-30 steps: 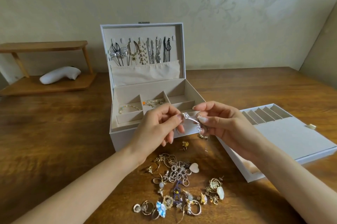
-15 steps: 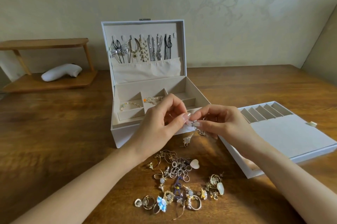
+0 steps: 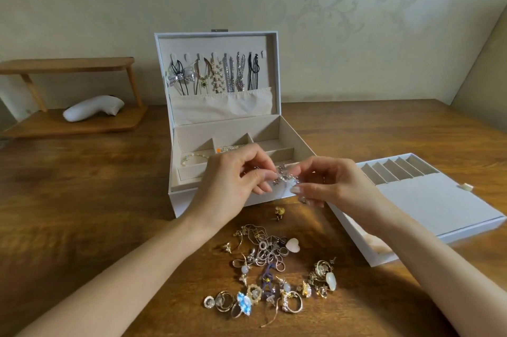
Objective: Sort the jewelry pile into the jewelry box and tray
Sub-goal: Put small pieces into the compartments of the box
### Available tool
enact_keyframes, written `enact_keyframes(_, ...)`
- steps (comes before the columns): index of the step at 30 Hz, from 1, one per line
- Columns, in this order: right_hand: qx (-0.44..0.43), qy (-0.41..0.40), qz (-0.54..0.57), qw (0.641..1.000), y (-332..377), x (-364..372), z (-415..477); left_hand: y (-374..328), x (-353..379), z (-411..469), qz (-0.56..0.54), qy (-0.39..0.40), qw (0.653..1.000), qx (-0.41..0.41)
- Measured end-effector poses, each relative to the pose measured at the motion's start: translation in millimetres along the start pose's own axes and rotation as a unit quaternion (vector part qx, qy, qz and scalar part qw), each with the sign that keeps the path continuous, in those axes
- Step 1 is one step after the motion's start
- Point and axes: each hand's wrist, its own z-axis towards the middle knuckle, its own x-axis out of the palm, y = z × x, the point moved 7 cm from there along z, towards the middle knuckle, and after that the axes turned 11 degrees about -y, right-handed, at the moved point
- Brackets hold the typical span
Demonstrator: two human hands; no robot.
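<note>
Nearest on the bench [image 3: 82,213] lies the pile [image 3: 271,268]: rings along its near edge, then tangled chains, a heart pendant and earrings, all unsorted. A yellow stud [image 3: 279,211] sits alone just beyond it.

Above that, both hands work one small silver piece [image 3: 285,178], held in the air in front of the box [image 3: 172,194]. The left hand [image 3: 233,185] pinches its left end between thumb and fingertips. The right hand [image 3: 329,185] pinches the other end, its remaining fingers curled loosely. What the piece is, a bracelet or an earring, is too small to tell.

The step looks like untangling or examining this piece before filing it. The next move calls for choosing its place: a box compartment, where a bracelet [image 3: 192,157] already lies at front left, or the tray [image 3: 439,205] to the right, whose far slots look bare. One hand must let go while the other carries it across.

Farther back, necklaces [image 3: 219,75] hang in the open lid.
</note>
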Motion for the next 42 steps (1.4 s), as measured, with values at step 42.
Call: enact_keyframes(42,-0.035,-0.001,0.162,0.986,23.7,-0.8,25.3,9.5,-11.8,0.4,-0.113,0.012,0.99,-0.08)
